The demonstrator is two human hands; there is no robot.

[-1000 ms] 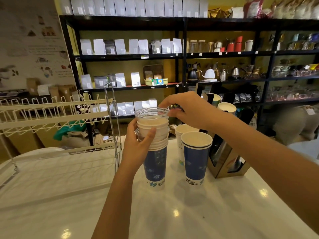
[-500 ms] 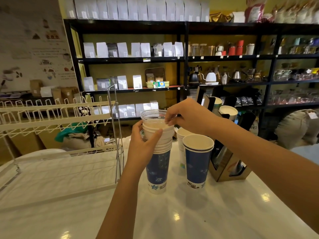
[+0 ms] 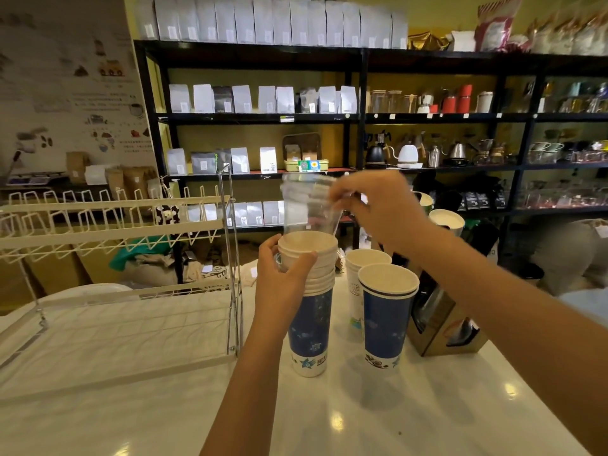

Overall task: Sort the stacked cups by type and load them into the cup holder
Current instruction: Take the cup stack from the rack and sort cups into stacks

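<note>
A stack of paper cups, blue at the bottom with several white rims on top, stands on the white counter. My left hand grips the stack just below its rims. My right hand pinches the rim of a clear plastic cup, which hangs blurred above the stack, its base still just inside the top rim. To the right stand a blue paper cup and a white paper cup behind it. A black cup holder with a paper cup in it stands at the right.
A white wire rack with a flat lower tray fills the counter's left side. Black shelves with white bags, kettles and jars stand behind the counter. Sacks and boxes lie on the floor beyond.
My right hand has lifted the clear plastic cup up out of the paper cup stack. My left hand keeps holding the stack in place.
</note>
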